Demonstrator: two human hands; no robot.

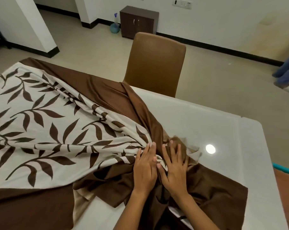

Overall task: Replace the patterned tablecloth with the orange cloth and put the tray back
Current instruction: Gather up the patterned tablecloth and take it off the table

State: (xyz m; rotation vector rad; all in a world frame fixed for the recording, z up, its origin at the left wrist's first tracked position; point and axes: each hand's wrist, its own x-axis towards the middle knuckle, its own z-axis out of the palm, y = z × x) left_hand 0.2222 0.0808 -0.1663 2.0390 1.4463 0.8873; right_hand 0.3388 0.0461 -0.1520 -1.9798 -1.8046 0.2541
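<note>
One patterned cloth (46,123), cream with dark brown leaf sprays and a wide brown border, lies on the one white table (223,130). It is spread fairly flat toward 9 o'clock and drawn into a tight bunch of folds near the middle of the view, at about 5 o'clock from the picture's centre. From that bunch the brown border trails toward 6 o'clock and off the near table edge, and another brown band runs up toward 12 o'clock to the far edge. The table's right part, from 1 to 4 o'clock, is bare and glossy, with one round light reflection (210,148) on it.

Two hands are in view, side by side on the bunch. The left hand (145,170) lies palm down with fingers spread over the cream folds; the right hand (174,166) lies just beside it on the brown folds, fingers also spread. Both press flat on the fabric; neither is clenched, and whether any fold is pinched under the palms cannot be told.

At 4 o'clock, at the picture's right edge beyond the table, shows a strip of orange (285,188) with a teal rim (284,168) above it; what it is cannot be told.

One tan chair (155,63) stands at 12 o'clock against the far table edge. Behind it stands one dark cabinet (138,22) by the wall, with one blue spray bottle (115,25) on the floor just to its left. At 2 o'clock, a person's legs (288,75) in blue are on the floor.
</note>
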